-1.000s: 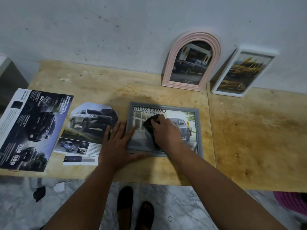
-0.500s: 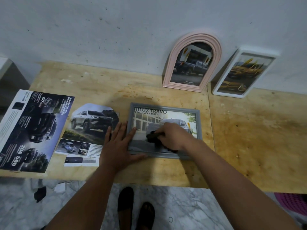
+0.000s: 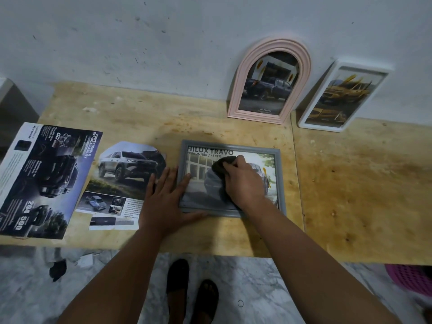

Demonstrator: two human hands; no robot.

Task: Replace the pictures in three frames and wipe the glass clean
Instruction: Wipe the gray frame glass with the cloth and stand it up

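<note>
Three picture frames were in view: a grey frame (image 3: 281, 183) flat on the desk (image 3: 350, 183), and a pink arched frame (image 3: 236, 94) and a white frame (image 3: 304, 118) leaning on the wall. There were two printed car sheets, one brochure (image 3: 42, 178) and one cut page (image 3: 121, 181), plus one dark cloth (image 3: 221, 166) and two hands, left (image 3: 163, 204) and right (image 3: 243, 183).

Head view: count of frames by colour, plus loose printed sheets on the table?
Pink frame: 1
White frame: 1
Grey frame: 1
Printed sheets: 2, the dark brochure and the cut-out car page
Total: 5
</note>
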